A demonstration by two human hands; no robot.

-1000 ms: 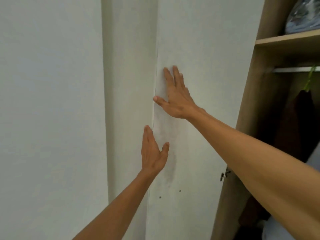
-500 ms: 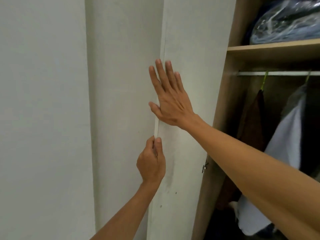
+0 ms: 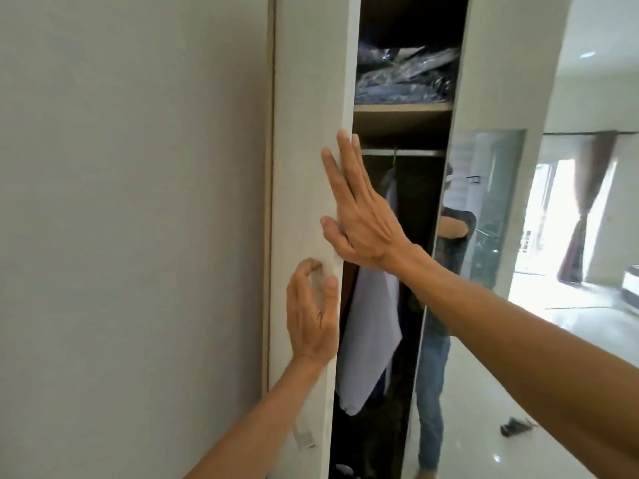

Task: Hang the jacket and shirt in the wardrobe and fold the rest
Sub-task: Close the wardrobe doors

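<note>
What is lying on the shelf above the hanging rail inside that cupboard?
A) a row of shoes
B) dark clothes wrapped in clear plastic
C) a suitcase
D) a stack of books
B: the shelf above the rail carries dark clothes in shiny, crinkled clear plastic.

A brown curtain (image 3: 584,216) (tied midway) hangs far right; a dark scrap (image 3: 517,426) lies on the floor (image 3: 463,437).

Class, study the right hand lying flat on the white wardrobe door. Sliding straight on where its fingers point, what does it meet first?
Nothing nearby: the right hand points up along the white wardrobe door, whose bare edge likely continues past the picture's top.
</note>
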